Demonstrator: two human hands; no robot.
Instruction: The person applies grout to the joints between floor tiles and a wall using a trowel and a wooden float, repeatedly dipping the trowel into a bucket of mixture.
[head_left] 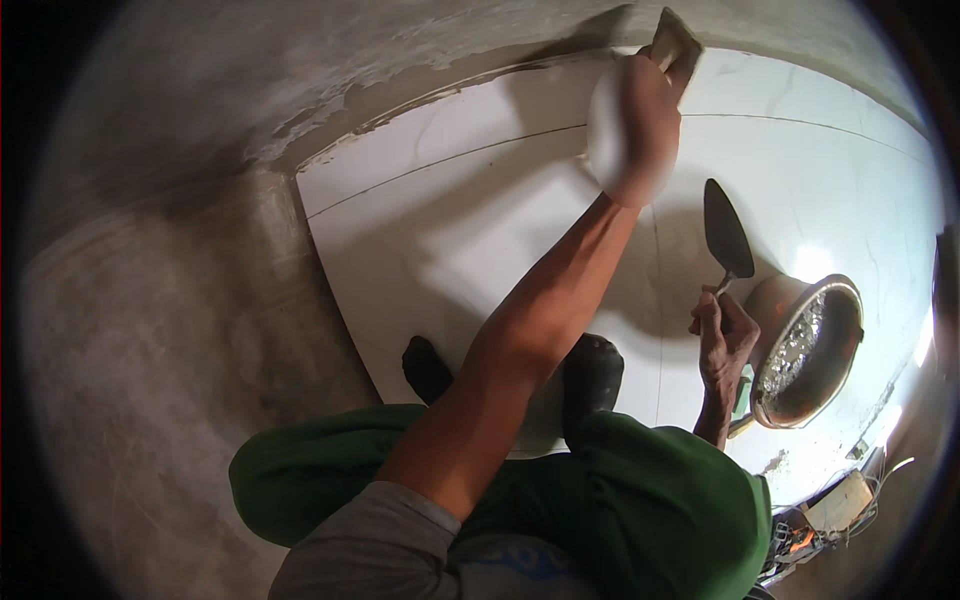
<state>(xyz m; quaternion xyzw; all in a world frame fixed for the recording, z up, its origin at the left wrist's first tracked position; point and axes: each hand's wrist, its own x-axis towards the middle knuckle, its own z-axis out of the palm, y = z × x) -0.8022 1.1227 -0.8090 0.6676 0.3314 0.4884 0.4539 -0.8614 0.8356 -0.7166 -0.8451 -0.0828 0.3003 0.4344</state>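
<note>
My left hand [645,130], partly blurred, reaches out to the foot of the wall, holding a flat, rectangular grey-beige piece [676,45] at the edge of the white marbled tiles [500,250]. In my right hand [725,340], lower on the right, is a pointing trowel, its dark blade [725,230] raised toward the top of the picture. Just right of that hand sits a round pot [835,355] with wet grey mix [795,350] stuck inside, and a small green object [742,395] shows behind its rim.
A grey plastered wall [390,50] runs along the top. Bare grey concrete [170,350] borders the tiles on the left. My dark-socked feet [590,375] are on the tiles below my left arm. At lower right lies a pile of tools, wires and a beige box [838,503].
</note>
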